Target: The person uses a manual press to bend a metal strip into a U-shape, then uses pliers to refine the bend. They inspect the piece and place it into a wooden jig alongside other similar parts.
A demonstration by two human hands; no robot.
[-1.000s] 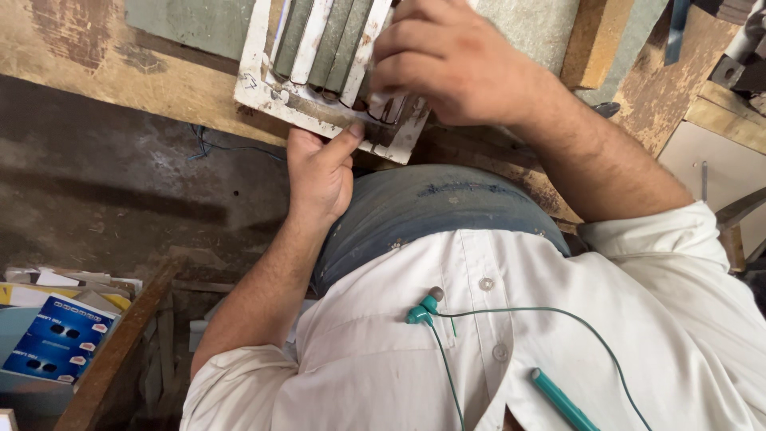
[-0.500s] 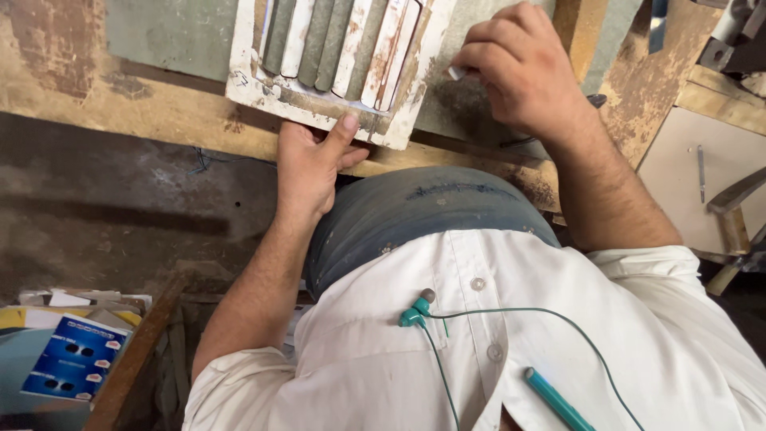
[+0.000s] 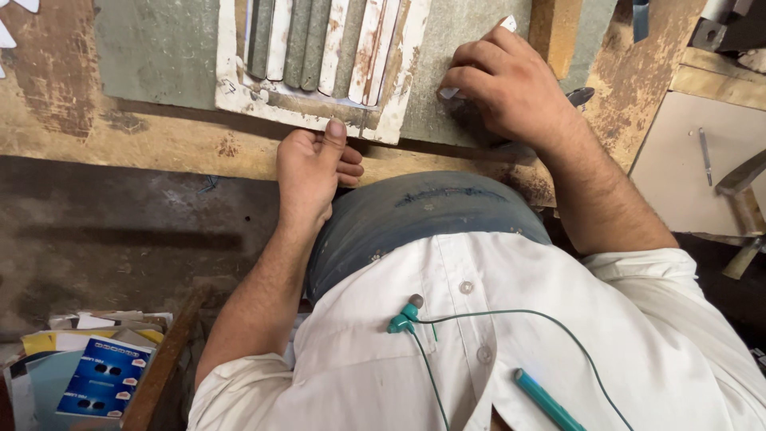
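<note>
A small white-painted louvred wooden frame (image 3: 323, 68) with peeling paint lies on a grey-green sheet (image 3: 159, 48) on the workbench. My left hand (image 3: 313, 168) grips the frame's near edge, thumb pressed on its lower rail. My right hand (image 3: 507, 88) rests on the grey sheet to the right of the frame, fingers curled around a small white piece (image 3: 507, 24) whose ends stick out of the fist.
The worn wooden bench edge (image 3: 144, 144) runs across the view. A wooden block (image 3: 554, 28) stands behind my right hand. Metal tools (image 3: 738, 179) lie on a pale board at right. Booklets and papers (image 3: 96, 367) sit at lower left.
My right hand has left the frame and moved right onto the grey sheet, closing on the white piece. My left hand keeps its hold on the frame's near edge.
</note>
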